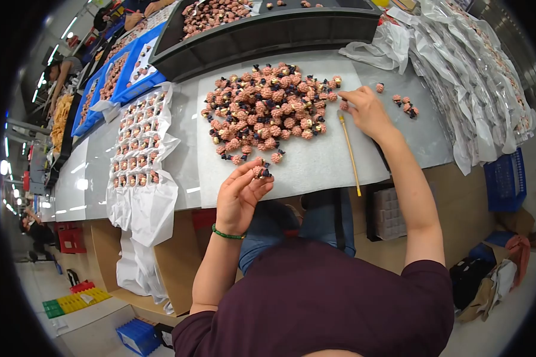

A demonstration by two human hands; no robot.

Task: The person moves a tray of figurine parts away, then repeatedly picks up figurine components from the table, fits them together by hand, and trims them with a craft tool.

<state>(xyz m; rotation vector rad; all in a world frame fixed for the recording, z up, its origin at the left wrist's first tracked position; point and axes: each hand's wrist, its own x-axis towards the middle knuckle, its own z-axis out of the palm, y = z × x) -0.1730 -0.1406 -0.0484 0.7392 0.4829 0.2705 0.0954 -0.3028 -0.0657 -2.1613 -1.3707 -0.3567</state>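
Note:
My left hand (238, 199), with a green bracelet at the wrist, pinches a small pink and dark-blue figurine (259, 172) just in front of the pile. A big heap of similar pink, knobbly figurines (268, 110) with dark and cream parts lies on a white sheet (304, 172). At the heap's right edge, my right hand (368, 113) has thumb and fingers closed around a pink figurine (343, 105), partly hidden by the fingertips. Below those fingers a thin yellow stick (351, 157) lies on the sheet.
Left stands a white compartment tray (138, 143) holding figurines in rows. A black bin (268, 38) and blue trays (134, 65) hold more. Several loose figurines (406, 106) lie right, near stacked plastic-wrapped sheets (470, 83). Co-workers' hands (155, 7) show far left.

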